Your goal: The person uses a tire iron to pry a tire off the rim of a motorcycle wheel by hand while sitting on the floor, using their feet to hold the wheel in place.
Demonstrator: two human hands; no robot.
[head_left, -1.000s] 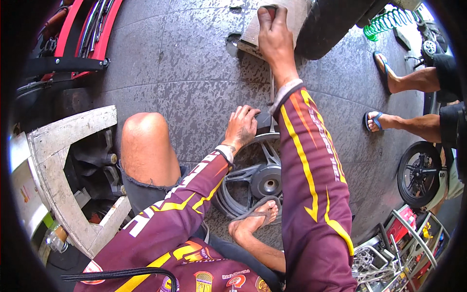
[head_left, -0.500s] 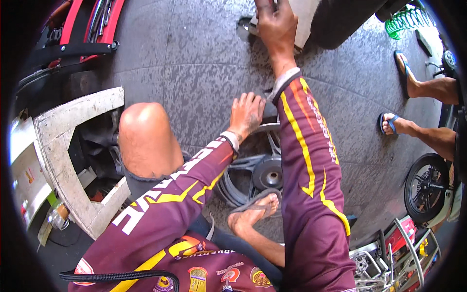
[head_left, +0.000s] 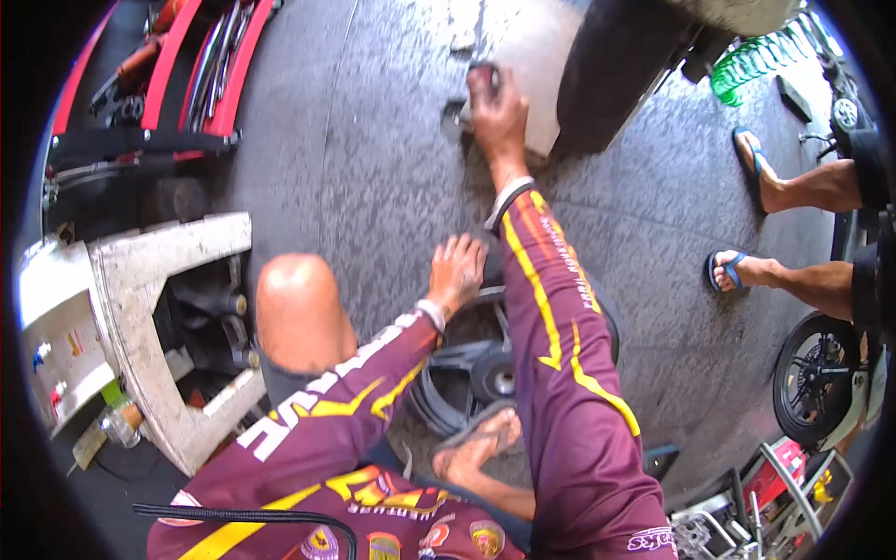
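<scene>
Wheel on the floor beneath my two outstretched arms, watched from my remote seat
Through the head view I have the spoked wheel (head_left: pixel 493 375) lying flat, partly hidden by my right sleeve (head_left: pixel 569 355), a sandalled foot (head_left: pixel 481 443) over its near edge; my left hand (head_left: pixel 456 273) is palm down at its far edge, fingers extended, though I cannot tell how firmly it presses; my right hand (head_left: pixel 501 114) reaches farther, curled around a dark object (head_left: pixel 483 75) I cannot identify, just beside a pale slab (head_left: pixel 541 56)
</scene>
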